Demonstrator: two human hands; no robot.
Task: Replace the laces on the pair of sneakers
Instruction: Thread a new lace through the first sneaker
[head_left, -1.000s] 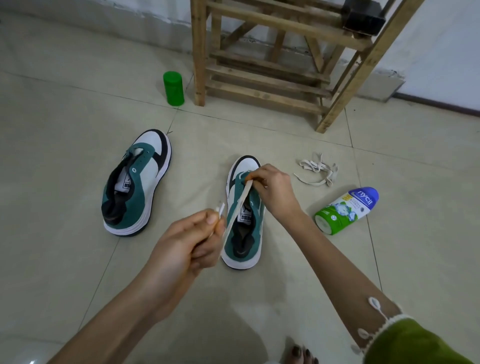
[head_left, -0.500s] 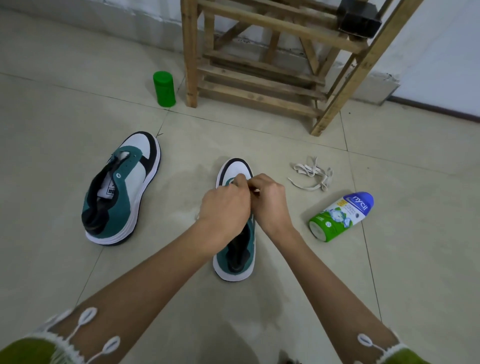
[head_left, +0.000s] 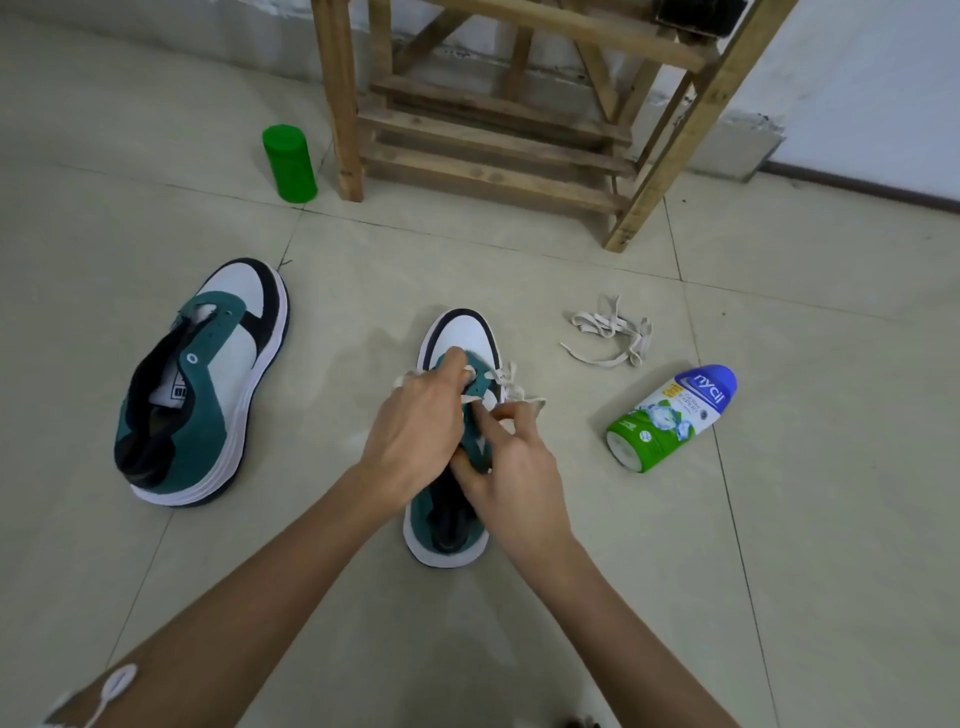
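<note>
In your head view, your left hand (head_left: 415, 431) curls its fingers round the green eyelet flap of the centre sneaker (head_left: 462, 338), mid-frame on the floor (head_left: 779, 545). Your right hand (head_left: 511, 467) pinches the cream lace (head_left: 511, 387) at that flap. The second sneaker (head_left: 208, 384) lies at centre left, and a loose lace (head_left: 608, 338) lies right of centre.

One brand name legible

"nycil" stands in white letters on the blue top of the bottle (head_left: 670, 418) lying on the floor (head_left: 831, 519); the tongue label (head_left: 174, 388) of the far-left sneaker (head_left: 218, 364) is unreadable.
</note>
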